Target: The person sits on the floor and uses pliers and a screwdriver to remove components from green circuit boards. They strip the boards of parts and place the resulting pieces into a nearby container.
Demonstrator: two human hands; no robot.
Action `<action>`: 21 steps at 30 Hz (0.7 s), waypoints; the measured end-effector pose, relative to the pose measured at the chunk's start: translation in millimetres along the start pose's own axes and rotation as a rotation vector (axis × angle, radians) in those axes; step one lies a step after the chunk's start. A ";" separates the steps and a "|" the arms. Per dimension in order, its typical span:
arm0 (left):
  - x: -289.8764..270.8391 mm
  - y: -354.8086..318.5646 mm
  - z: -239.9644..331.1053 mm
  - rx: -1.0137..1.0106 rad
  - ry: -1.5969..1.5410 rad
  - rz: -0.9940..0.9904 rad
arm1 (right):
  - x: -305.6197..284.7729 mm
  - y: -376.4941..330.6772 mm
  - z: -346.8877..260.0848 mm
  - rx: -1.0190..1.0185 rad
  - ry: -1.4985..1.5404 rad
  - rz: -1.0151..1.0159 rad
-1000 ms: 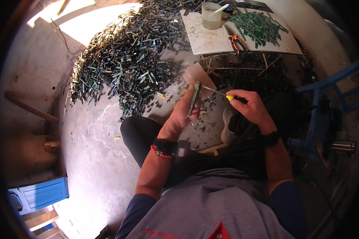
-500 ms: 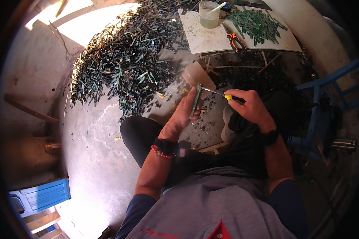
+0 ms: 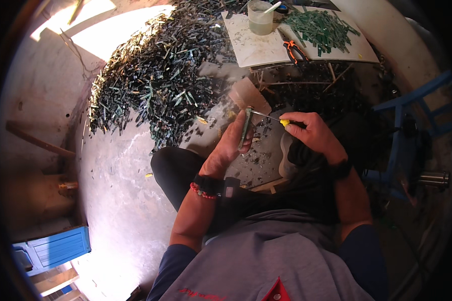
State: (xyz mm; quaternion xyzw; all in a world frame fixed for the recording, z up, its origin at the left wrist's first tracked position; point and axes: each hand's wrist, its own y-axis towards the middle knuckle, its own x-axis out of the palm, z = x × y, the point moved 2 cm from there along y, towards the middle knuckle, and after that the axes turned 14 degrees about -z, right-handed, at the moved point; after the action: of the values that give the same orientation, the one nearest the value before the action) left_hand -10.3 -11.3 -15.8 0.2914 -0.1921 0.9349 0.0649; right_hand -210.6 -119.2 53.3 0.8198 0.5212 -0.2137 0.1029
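Note:
A narrow green circuit-board strip stands nearly upright in my left hand, thumb along one side and fingers behind. My right hand grips a screwdriver with a yellow-and-black handle. Its thin metal shaft points left, and the tip meets the upper end of the strip; the exact contact is too small to make out. Under the strip's upper end, a flat pinkish-brown plate lies lower down by the floor.
A big heap of dark strips covers the floor at the far left. On a low white board are a cup of cloudy liquid, orange-and-black pliers and a pile of green strips. A blue metal frame stands at right.
Both hands keep nearly the same place, with the screwdriver tip still at the strip's upper end. The right hand and handle have shifted very slightly left.

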 end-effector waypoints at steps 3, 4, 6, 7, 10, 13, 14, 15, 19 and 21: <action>2.3 0.4 2.3 -0.025 -0.004 -0.007 | -0.3 0.9 12.3 0.060 0.201 -0.047; 3.7 0.3 3.6 -0.031 -0.015 -0.025 | -2.7 -0.9 9.5 0.143 0.273 -0.078; 6.3 -1.2 6.2 -0.040 -0.034 -0.060 | -3.3 -3.1 0.6 0.253 0.434 -0.149; 5.9 -0.7 1.4 -0.058 -0.020 -0.089 | 0.9 -2.1 -7.2 0.280 0.522 -0.190; 6.7 2.1 -8.3 -0.068 -0.048 -0.099 | 8.5 0.3 -10.2 0.214 0.520 -0.087; 0.2 2.2 2.3 -0.059 -0.219 -0.047 | -6.5 -7.8 -11.0 0.148 0.503 0.019; -2.7 0.9 2.5 -0.051 -0.197 -0.043 | -7.2 -9.1 -9.4 0.119 0.407 0.022; -4.2 0.9 3.4 -0.042 -0.175 -0.042 | -7.4 -10.1 -7.9 0.091 0.309 0.026; -2.2 2.1 1.3 -0.013 -0.146 -0.045 | 2.8 -6.2 2.3 0.043 0.136 0.004; -2.9 2.9 -0.4 -0.008 -0.136 -0.048 | 3.5 -3.9 -3.7 0.128 0.115 -0.037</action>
State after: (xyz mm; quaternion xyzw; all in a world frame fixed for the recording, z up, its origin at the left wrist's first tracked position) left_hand -8.8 -13.8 -18.7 0.3585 -0.1927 0.9103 0.0755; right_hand -211.9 -113.2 55.2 0.8259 0.5265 -0.2008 0.0162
